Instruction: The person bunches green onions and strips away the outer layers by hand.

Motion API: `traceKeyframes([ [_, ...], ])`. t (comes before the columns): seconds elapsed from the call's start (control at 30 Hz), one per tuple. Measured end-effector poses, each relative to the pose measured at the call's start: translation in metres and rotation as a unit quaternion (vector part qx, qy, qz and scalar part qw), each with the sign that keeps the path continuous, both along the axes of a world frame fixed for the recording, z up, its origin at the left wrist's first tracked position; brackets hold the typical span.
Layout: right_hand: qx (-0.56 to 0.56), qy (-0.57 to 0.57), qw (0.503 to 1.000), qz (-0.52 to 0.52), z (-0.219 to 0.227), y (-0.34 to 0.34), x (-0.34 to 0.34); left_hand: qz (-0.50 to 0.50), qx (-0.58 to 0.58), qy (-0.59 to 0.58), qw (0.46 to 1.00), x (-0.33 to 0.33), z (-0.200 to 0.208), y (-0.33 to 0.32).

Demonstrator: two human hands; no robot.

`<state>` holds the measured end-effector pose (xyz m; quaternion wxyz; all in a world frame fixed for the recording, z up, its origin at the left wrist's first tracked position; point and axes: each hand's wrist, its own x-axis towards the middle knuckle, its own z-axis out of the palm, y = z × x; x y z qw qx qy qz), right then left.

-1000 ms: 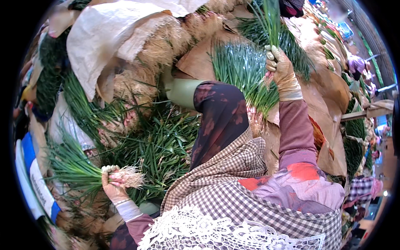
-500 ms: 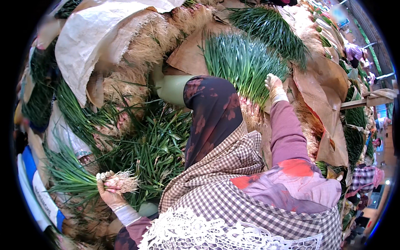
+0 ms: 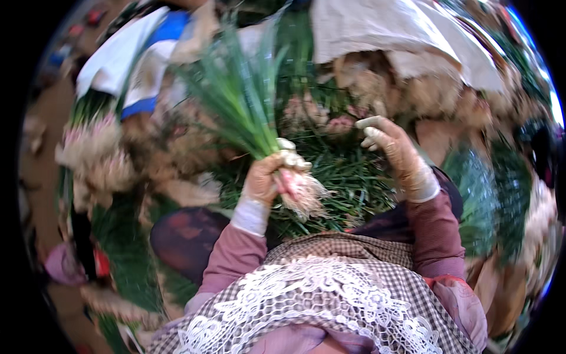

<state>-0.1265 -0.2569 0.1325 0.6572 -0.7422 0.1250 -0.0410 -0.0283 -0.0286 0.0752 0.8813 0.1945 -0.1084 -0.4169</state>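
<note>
My left hand, with a white wrap at the wrist, is closed round a bunch of spring onions. The long green leaves point up and away from me, and the pink bulbs with pale stringy roots stick out on the near side of my fist. To the right, my right hand is raised with its fingers partly stretched and apart, nothing in them. Below both hands lies a heap of loose green leaves in front of my lap. The picture is smeared by motion.
White sacks cover rows of rooty onion bundles at the far side. Another stack of onions stands at the left. More green leaves lie to the right of my knee, and others to the left.
My view has swung to the left, away from the large spread of onions. The left hand has brought its bunch in front of me; the right hand has come away from the spread onions toward it.
</note>
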Motion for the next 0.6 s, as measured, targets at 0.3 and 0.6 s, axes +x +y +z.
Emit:
traceKeyframes([
  [0.3, -0.476, 0.085, 0.811, 0.328, -0.122, 0.110, 0.040, 0.028, 0.157, -0.143, 0.977, -0.023, 0.044, 0.041],
  [0.6, -0.400, 0.009, 0.870, 0.289, -0.237, 0.081, 0.016, 0.210, 0.150, -0.245, 0.934, -0.019, 0.097, 0.122],
])
